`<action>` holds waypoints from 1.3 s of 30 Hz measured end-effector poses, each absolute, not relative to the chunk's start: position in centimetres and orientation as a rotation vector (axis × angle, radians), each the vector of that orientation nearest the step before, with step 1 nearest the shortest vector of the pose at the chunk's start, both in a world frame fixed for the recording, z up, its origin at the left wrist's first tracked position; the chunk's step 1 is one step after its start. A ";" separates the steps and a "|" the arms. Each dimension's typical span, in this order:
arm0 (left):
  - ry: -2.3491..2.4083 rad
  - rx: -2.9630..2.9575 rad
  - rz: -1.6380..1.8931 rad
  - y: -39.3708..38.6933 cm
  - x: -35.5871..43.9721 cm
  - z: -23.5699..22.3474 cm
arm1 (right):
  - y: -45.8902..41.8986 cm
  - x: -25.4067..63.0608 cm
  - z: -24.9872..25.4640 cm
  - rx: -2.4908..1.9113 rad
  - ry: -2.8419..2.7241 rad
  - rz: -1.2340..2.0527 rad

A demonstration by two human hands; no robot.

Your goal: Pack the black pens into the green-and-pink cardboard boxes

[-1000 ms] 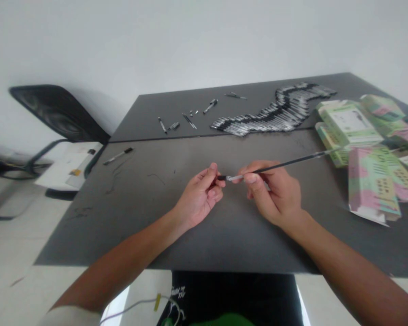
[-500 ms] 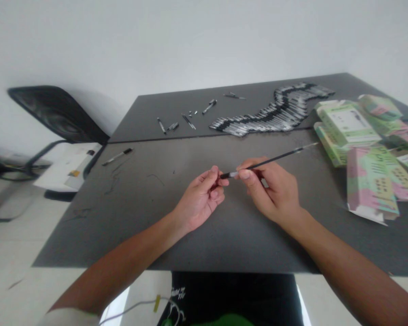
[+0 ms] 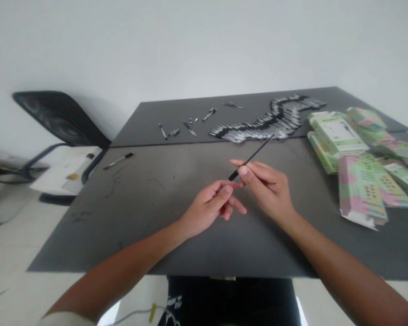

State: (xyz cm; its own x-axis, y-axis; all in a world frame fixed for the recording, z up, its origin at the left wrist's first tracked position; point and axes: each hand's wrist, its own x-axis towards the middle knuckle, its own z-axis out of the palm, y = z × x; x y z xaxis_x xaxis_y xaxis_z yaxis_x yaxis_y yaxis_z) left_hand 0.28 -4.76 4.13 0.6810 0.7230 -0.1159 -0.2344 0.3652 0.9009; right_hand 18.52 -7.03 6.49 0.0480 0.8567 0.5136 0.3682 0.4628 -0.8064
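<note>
Your right grip [image 3: 263, 188] clamps the thin black pen refill [image 3: 251, 159]; a slack pinch could drop it.
Your left grip [image 3: 211, 203], open just beside it, wouldn't catch it.

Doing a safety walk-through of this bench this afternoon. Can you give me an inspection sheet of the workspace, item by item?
Surface: dark grey table, two panels meeting at a seam, with dark scuffs.
Job's things: slim black pen, tilted up, pinched near its lower end.
Clutter: long row of black-and-silver pens, loose pen parts, a lone pen, and heaped green-and-pink cartons at right.
Hands: right hand pinches the pen; left hand holds nothing, its fingers beside the right hand.
Cables: pale cable with a yellow tag, at the view's bottom edge.
Surroundings: black chair, white sheets, white wall, pale floor.
</note>
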 end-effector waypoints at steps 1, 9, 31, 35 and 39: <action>0.570 1.076 0.634 -4.7 0.3 4.0 | -7.1 18.5 6.5 -1.106 -1.550 0.540; 0.586 1.213 0.523 -4.8 0.0 4.0 | -7.0 18.7 6.2 -1.134 -1.579 0.538; 0.620 1.331 0.571 -3.9 -0.3 3.4 | -3.5 24.4 3.7 -1.552 -1.422 0.217; 0.615 1.370 0.551 -3.6 -0.7 4.1 | -3.1 24.5 3.4 -1.598 -1.474 0.204; 0.613 1.390 0.565 -2.8 -1.0 4.5 | -3.3 23.9 3.5 -1.609 -1.515 0.196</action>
